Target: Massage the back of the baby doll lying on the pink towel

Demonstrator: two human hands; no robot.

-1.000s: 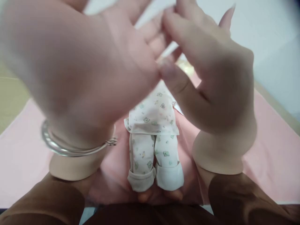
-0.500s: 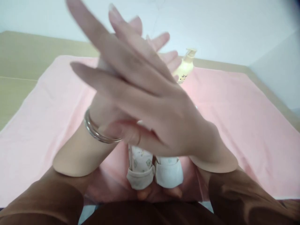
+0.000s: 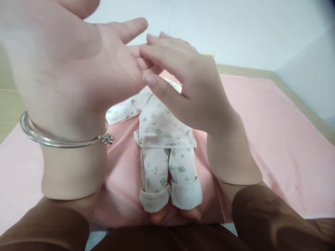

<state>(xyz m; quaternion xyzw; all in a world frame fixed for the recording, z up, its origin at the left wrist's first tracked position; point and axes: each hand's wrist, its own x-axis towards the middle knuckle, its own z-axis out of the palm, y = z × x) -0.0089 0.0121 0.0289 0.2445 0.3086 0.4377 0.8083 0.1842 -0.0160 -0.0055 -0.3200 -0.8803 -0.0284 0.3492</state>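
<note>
Head view: both of the person's hands are raised over a pink cloth, near the camera.
Left hand: the left hand is spread flat, its palm turned up towards the wearer and its fingers stretched out to the right; nothing lies in it.
Right hand: the right hand shows its back; its fingers are together and loosely bent, unclenched, with the thumb held apart from them.
Contact: fingertips and thumb of the right hand meet the left hand along the outer palm and fingers.
Bracelet: a silver bracelet circles the left wrist.
Small figure: a small dressed figure lies on the cloth below and between the wrists, feet towards the wearer; the hands hide its head.
Clothes: a white printed top and matching trousers, with pale turned-up cuffs; one sleeve stretches out to the left.
Feet: the feet show just under the cuffs.
Wearer: brown sleeves cover the forearms.
Desk: the tan desk shows along the cloth's far edge.
Wall: a pale wall stands behind.
</note>
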